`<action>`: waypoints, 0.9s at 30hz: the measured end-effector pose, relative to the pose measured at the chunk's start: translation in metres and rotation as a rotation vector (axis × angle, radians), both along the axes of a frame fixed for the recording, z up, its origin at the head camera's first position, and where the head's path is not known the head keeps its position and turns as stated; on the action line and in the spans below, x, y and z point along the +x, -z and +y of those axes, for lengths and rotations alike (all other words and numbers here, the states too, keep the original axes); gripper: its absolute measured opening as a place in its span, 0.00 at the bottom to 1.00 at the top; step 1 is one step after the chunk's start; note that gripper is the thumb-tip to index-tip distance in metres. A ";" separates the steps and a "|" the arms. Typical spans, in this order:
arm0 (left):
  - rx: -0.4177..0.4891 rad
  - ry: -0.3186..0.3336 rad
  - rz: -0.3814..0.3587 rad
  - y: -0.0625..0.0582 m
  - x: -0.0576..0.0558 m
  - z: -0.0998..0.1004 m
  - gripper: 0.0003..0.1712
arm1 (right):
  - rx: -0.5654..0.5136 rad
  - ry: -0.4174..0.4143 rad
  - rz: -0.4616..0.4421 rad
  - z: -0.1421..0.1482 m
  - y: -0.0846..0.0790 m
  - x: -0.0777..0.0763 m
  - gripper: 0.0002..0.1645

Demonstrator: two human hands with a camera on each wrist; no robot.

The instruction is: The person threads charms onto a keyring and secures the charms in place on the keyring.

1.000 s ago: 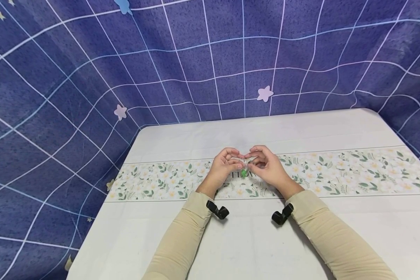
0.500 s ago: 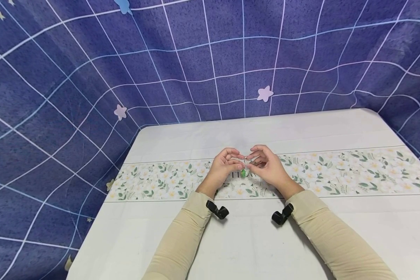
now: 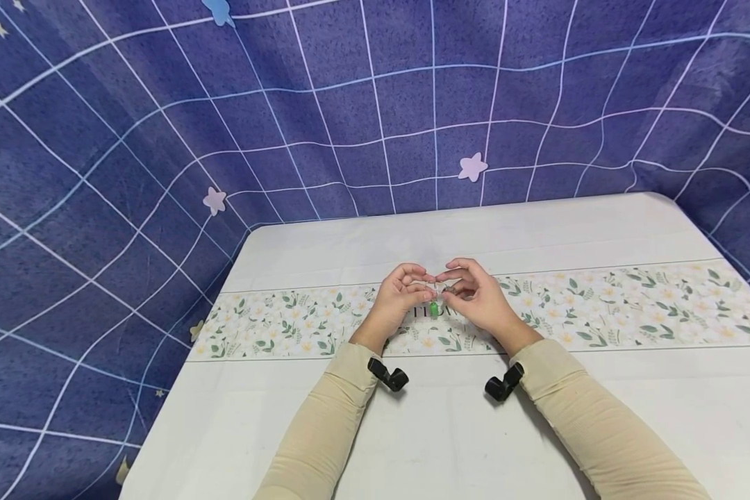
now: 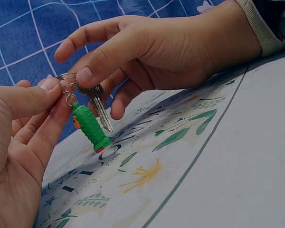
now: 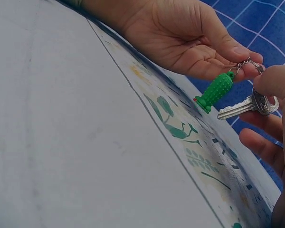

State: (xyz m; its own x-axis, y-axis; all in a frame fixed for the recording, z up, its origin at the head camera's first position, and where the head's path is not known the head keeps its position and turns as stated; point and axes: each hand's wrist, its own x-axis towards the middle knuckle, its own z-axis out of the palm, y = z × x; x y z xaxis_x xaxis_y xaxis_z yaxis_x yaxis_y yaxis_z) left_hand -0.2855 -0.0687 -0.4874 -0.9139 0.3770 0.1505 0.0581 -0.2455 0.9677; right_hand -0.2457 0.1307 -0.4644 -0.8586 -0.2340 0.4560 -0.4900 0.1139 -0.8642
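My left hand [image 3: 395, 295] pinches a metal key ring [image 4: 66, 75] between thumb and fingers, close to where a short chain [image 4: 69, 96] joins it. From that chain hangs a green, bumpy, cactus-like charm [image 4: 91, 128] with a bit of red at its base. Facing it, my right hand [image 3: 477, 295] pinches the head of a silver key [image 5: 237, 108], whose blade points downward. The key's head is partly covered by the right thumb [image 4: 92, 66]. Both hands are above the table, fingertips almost meeting. Whether the key is fully threaded on the ring cannot be told.
A white-covered table [image 3: 444, 430] lies under the hands, with a floral printed band [image 3: 600, 305] across it. Behind it hangs a blue curtain [image 3: 350, 104] with white grid lines and stars. Black camera mounts [image 3: 389, 375] sit on the wrists.
Both hands stay in nearly the same place. The fingertips shift slightly around the ring and key, and the green charm swings a little.
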 end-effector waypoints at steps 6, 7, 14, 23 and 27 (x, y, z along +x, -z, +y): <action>0.002 -0.002 -0.002 0.000 -0.001 0.000 0.23 | 0.007 0.006 0.004 0.001 -0.002 0.001 0.31; 0.001 -0.003 -0.002 0.000 -0.001 0.000 0.23 | 0.006 0.007 0.003 0.001 -0.002 0.001 0.31; 0.002 0.007 -0.003 -0.001 0.000 -0.001 0.23 | 0.035 0.034 -0.002 0.000 -0.005 0.003 0.31; -0.029 0.021 0.005 0.000 -0.001 -0.001 0.23 | 0.091 0.092 -0.013 -0.002 -0.009 0.005 0.28; -0.050 0.038 0.014 0.001 -0.001 -0.002 0.27 | 0.107 0.098 -0.006 -0.002 -0.009 0.005 0.28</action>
